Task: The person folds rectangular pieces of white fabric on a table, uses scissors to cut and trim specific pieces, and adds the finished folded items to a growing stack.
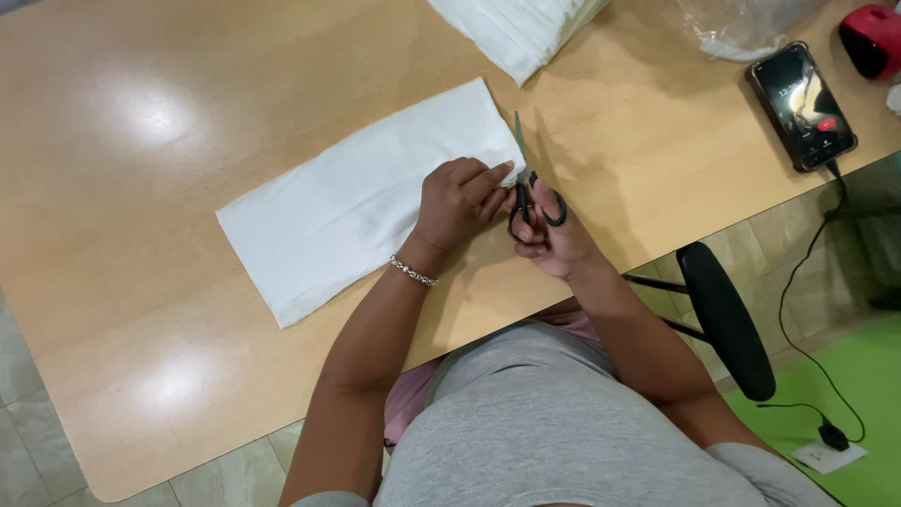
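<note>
View: head camera, looking straight down at the hands.
Worktop: pale wooden worktop (141, 188) with a rounded near-left corner and two bright patches of glare.
Cloth: long rectangular piece of white fabric (347, 207) lying flat and slanted on the worktop, its right end higher in the picture than its left end.
Left hand: left hand (457, 199) rests palm-down on the right end of the cloth, fingers curled and pressed together, fingertips pinching the cloth's edge next to the blades; a silver chain bracelet (414, 272) sits on the wrist.
Right hand: right hand (549, 237) is closed through the loops of black-handled scissors (527, 192), thumb and fingers in the handles.
Scissors: blades point away from the body, running along the right edge of the cloth and touching it; the blades look almost together, exact gap not clear.
Hand spacing: the two hands are just beside each other, nearly touching at the cloth's edge.
Stack: folded pile of white fabric (516, 28) at the far edge, well apart from the hands.
Phone: black smartphone with lit screen (802, 105) at far right, cable attached.
Red object: small red rounded item (871, 38) in the far right corner, kind unclear.
Chair: black armrest (725, 319) beside the right forearm.
</note>
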